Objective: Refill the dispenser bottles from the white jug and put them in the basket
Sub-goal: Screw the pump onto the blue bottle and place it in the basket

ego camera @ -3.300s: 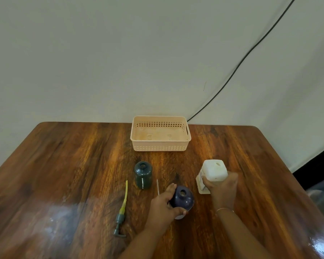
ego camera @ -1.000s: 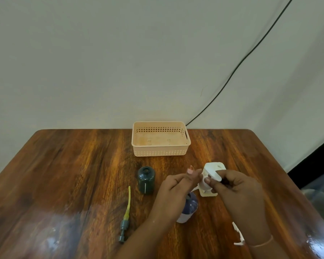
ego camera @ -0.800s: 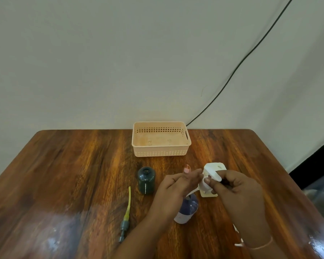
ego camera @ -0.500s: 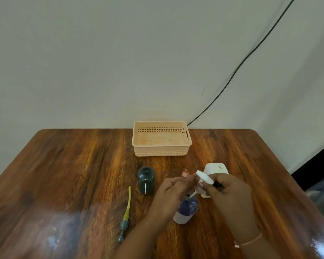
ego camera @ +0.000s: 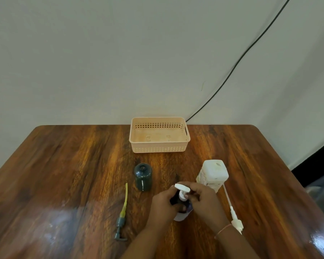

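Observation:
A purple dispenser bottle [ego camera: 181, 214] stands on the wooden table [ego camera: 64, 174], mostly hidden by my hands. My left hand [ego camera: 164, 205] grips its body. My right hand [ego camera: 204, 200] holds the white pump head [ego camera: 182, 191] at the bottle's neck. The white jug [ego camera: 212, 173] stands just behind my right hand. A dark green bottle [ego camera: 143, 177] stands open, with no pump, to the left. The peach basket [ego camera: 159, 135] sits empty at the table's far edge.
A grey pump with a yellow-green tube [ego camera: 122, 214] lies on the table left of my left arm. A second white pump with a long tube [ego camera: 232, 212] lies right of my right arm. A black cable [ego camera: 232, 70] runs down the wall.
The white pump head has come down from beside the jug onto the purple bottle's neck. Both hands dropped lower with it, uncovering the jug.

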